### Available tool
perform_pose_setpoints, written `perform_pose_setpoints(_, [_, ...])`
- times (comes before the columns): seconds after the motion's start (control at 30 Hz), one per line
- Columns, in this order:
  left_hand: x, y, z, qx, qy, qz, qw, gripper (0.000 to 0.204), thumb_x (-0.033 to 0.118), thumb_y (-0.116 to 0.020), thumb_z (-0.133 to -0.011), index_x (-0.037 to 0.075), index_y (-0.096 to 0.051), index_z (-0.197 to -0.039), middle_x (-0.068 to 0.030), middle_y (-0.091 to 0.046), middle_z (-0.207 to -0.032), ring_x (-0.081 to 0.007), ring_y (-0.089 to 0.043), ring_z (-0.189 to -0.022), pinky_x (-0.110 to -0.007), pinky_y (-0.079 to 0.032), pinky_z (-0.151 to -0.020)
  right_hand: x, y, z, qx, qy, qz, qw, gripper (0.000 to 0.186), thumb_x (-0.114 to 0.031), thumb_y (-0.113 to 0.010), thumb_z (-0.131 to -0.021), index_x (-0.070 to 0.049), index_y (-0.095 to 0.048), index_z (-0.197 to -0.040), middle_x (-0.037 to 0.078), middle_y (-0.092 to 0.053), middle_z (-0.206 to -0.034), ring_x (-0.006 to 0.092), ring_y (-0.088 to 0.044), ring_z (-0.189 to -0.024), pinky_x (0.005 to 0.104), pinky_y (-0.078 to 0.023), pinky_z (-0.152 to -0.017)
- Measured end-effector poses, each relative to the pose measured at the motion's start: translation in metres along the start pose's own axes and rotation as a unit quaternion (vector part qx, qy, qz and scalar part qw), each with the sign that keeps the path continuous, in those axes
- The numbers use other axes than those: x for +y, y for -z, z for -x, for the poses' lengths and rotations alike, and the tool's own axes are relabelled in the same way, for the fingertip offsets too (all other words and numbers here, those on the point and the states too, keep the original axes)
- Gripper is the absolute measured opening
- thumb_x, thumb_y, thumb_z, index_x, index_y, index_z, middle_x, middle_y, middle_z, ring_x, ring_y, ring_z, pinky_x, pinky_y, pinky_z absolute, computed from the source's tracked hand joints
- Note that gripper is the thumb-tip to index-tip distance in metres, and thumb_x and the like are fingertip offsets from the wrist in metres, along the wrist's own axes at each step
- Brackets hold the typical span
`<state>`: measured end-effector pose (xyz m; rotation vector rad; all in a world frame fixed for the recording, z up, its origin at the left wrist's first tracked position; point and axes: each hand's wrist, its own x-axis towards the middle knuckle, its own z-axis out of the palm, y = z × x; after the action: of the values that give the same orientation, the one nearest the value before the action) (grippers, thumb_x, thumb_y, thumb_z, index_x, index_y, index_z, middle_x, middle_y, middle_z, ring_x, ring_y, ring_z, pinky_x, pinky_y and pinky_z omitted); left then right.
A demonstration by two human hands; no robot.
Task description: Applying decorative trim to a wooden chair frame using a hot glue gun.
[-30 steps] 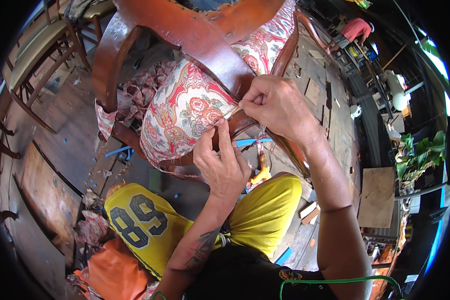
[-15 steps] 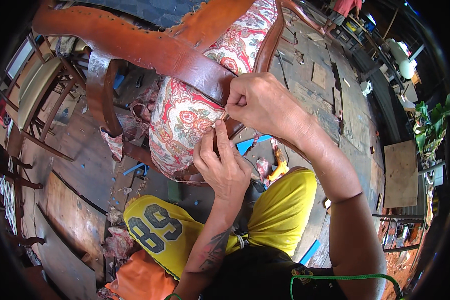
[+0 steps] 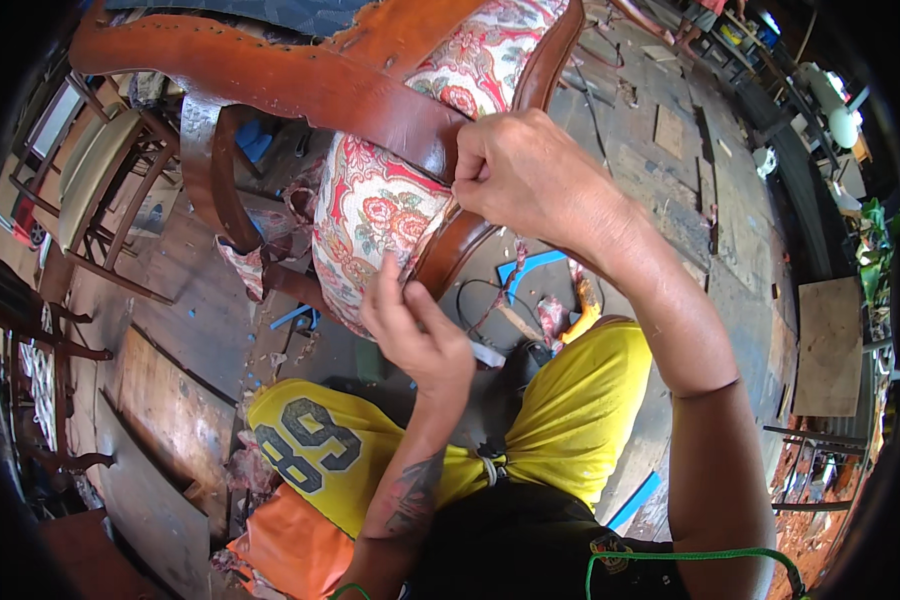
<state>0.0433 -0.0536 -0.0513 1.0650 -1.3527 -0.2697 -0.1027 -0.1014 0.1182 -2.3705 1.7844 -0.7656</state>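
A wooden chair frame with a reddish-brown finish lies before me. Its padded part is covered in floral fabric in red, cream and green. My right hand is closed at the fabric's right edge, where it meets a carved wooden rail. The curled fingers hide whatever they grip. Just below, my left hand is open, fingers apart and holding nothing. Its fingertips are close to the fabric; whether they touch it I cannot tell.
An upholstered chair stands at the left. Loose boards and scraps lie on the wooden floor. Blue strips and a yellow-handled tool are beyond my right knee. An orange bag-like item lies by my left leg. Another person is far right.
My left hand has come away from the fabric edge, downward and toward me, and its fingers have spread. My right hand stays closed at the edge. The view has shifted slightly.
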Motion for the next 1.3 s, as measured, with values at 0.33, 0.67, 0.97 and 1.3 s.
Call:
perform_pose_setpoints(0.33, [-0.044, 0.036, -0.051, -0.158, 0.160, 0.191, 0.955, 0.017, 0.003, -0.075, -0.097, -0.001, -0.069, -0.112, -0.0010, -0.069, -0.096, -0.0064, -0.062, -0.086, -0.020, -0.050, -0.079, 0.014, -0.008, 0.006, 0.016, 0.007, 0.039, 0.999, 0.012, -0.008, -0.073, -0.078, 0.003, -0.073, -0.083, 0.023, -0.071, -0.079, 0.0392, -0.073, -0.083, 0.0451, -0.058, -0.076])
perform_pose_setpoints(0.67, [-0.038, 0.030, -0.058, -0.180, 0.179, 0.185, 0.949, 0.029, 0.003, -0.087, -0.085, 0.002, -0.068, -0.106, 0.0005, -0.063, -0.091, -0.0060, -0.057, -0.079, -0.021, -0.049, -0.075, 0.012, -0.003, 0.008, 0.016, 0.033, 0.017, 0.999, 0.009, 0.000, -0.066, -0.075, 0.006, -0.073, -0.078, 0.028, -0.067, -0.076, 0.0425, -0.072, -0.080, 0.0472, -0.059, -0.073])
perform_pose_setpoints(0.97, [-0.038, 0.029, -0.060, -0.191, 0.187, 0.166, 0.949, 0.025, 0.006, -0.085, -0.089, 0.003, -0.067, -0.107, 0.0018, -0.062, -0.091, -0.0051, -0.053, -0.080, -0.020, -0.045, -0.076, 0.011, -0.001, 0.011, 0.023, 0.041, -0.004, 0.999, 0.012, 0.003, -0.066, -0.071, 0.009, -0.073, -0.078, 0.029, -0.068, -0.075, 0.0408, -0.074, -0.078, 0.0460, -0.060, -0.073])
perform_pose_setpoints(1.3, [-0.040, 0.029, -0.054, -0.180, 0.155, 0.165, 0.957, 0.018, 0.005, -0.080, -0.093, 0.001, -0.066, -0.103, -0.0002, -0.066, -0.091, -0.0054, -0.058, -0.080, -0.021, -0.047, -0.074, 0.011, -0.003, 0.011, 0.040, 0.049, 0.010, 0.998, 0.013, 0.003, -0.066, -0.072, 0.008, -0.075, -0.081, 0.028, -0.070, -0.076, 0.0396, -0.075, -0.077, 0.0444, -0.061, -0.070])
